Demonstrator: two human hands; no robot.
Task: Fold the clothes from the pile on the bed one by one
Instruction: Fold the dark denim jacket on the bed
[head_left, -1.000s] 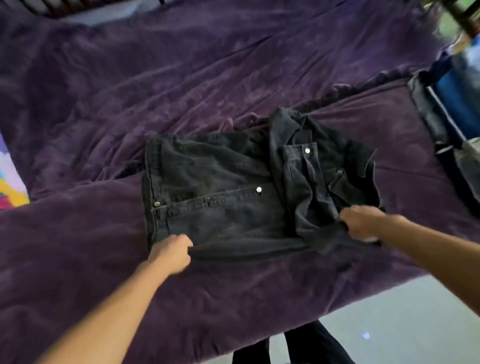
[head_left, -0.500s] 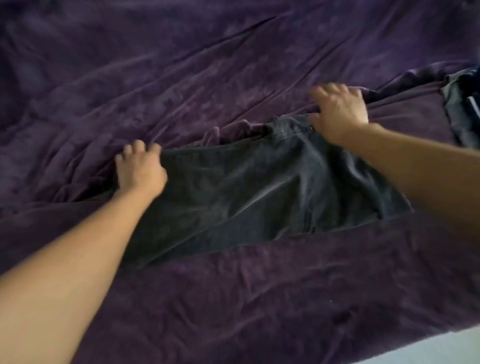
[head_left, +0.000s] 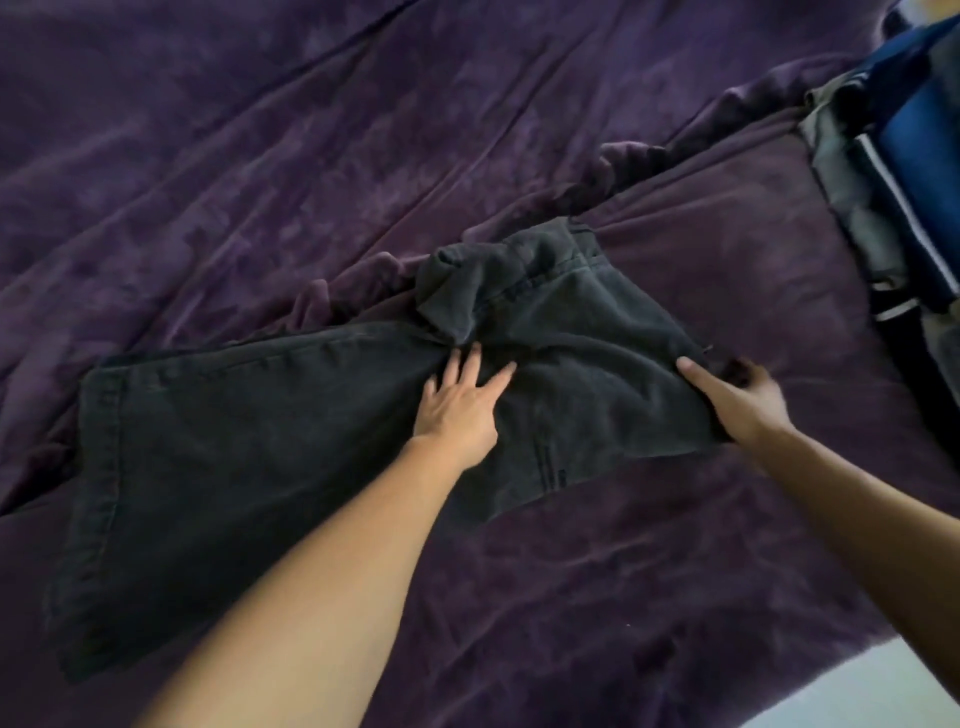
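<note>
We count one dark denim garment (head_left: 270, 441) and one purple bedspread (head_left: 260, 156). We count two hands, one left hand (head_left: 460, 410) and one right hand (head_left: 743, 400). We see one heap of clothes (head_left: 909, 156); we cannot count its pieces.

text: none legible | labels: none readable on garment (head_left: 260, 467) | brands, numbers: none readable on bed (head_left: 260, 156) or pile (head_left: 924, 135) | signs: none legible anywhere in view

Our dark grey denim jacket (head_left: 270, 441) lies spread flat across the purple bed (head_left: 260, 156), crumpled at its far middle. More clothes (head_left: 919, 135) are heaped at the far right.
</note>
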